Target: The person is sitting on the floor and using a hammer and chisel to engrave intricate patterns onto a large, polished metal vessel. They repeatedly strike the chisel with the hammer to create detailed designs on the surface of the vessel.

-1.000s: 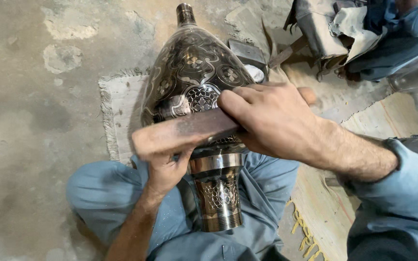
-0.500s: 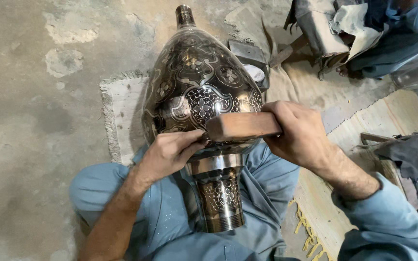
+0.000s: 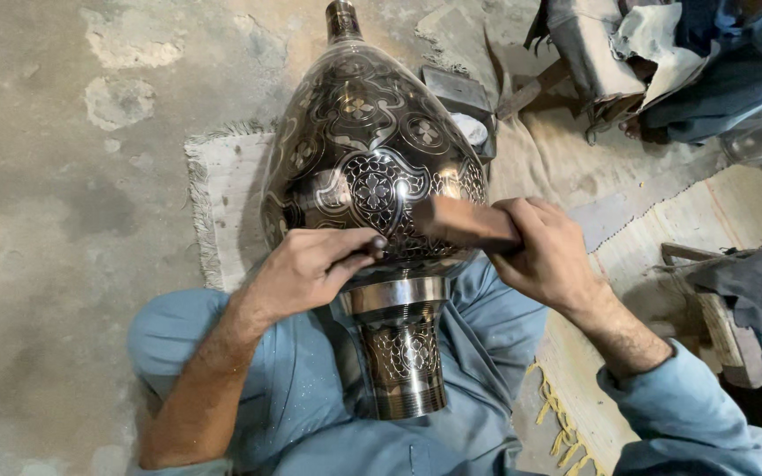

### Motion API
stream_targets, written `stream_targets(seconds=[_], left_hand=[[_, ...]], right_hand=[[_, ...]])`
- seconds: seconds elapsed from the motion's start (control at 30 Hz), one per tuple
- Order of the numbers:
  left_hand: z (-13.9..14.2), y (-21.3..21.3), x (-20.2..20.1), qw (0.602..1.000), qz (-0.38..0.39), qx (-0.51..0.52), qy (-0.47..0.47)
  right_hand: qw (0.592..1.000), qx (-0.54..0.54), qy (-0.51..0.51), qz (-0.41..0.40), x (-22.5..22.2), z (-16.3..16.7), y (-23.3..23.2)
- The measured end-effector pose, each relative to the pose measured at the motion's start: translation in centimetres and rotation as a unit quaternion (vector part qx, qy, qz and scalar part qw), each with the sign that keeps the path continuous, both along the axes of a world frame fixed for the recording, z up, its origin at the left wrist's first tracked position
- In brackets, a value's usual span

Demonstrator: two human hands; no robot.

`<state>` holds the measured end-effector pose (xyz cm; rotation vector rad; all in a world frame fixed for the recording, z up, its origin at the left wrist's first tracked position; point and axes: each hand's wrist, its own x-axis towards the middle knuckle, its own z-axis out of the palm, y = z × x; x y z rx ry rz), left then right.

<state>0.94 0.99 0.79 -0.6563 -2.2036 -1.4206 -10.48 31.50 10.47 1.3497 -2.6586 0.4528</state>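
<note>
engraved vase (image 3: 372, 167) lies between both hands (image 3: 310, 269).

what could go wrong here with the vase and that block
1. The right hand holds a wooden block close above the left hand, which pinches a small tool against the vase; a missed blow could hit those fingers.
2. The tool tip sits on the engraved surface, so a slip might scratch the pattern.
3. The vase rests only on the lap and could roll.

Single head camera, looking steeply down, close over lap; floor (image 3: 63, 264) at 9 o'clock, mat (image 3: 593, 176) toward 2.
</note>
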Motion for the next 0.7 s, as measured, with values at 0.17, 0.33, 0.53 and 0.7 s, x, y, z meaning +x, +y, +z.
stream_targets(seconds=[0.17, 0.33, 0.53, 0.7], left_hand=[[-0.8, 1.9, 1.9, 0.98, 0.058, 0.167, -0.093], [-0.8, 2.1, 1.6, 0.988, 0.079, 0.123, -0.047], [-0.6, 1.3, 1.3, 0.996, 0.078, 0.044, 0.014], [-0.9, 1.0, 0.6, 0.998, 0.055, 0.021, 0.023]], right_hand=[[0.995, 0.095, 0.0, 0.015, -1.2, 0.8, -1.1], [0.983, 0.179, -0.023, -0.015, -1.9, 2.6, -2.3], [0.994, 0.063, -0.093, -0.001, -0.5, 5.3, -3.8], [0.993, 0.04, 0.0, 0.115, 0.5, 6.7, -4.6]])
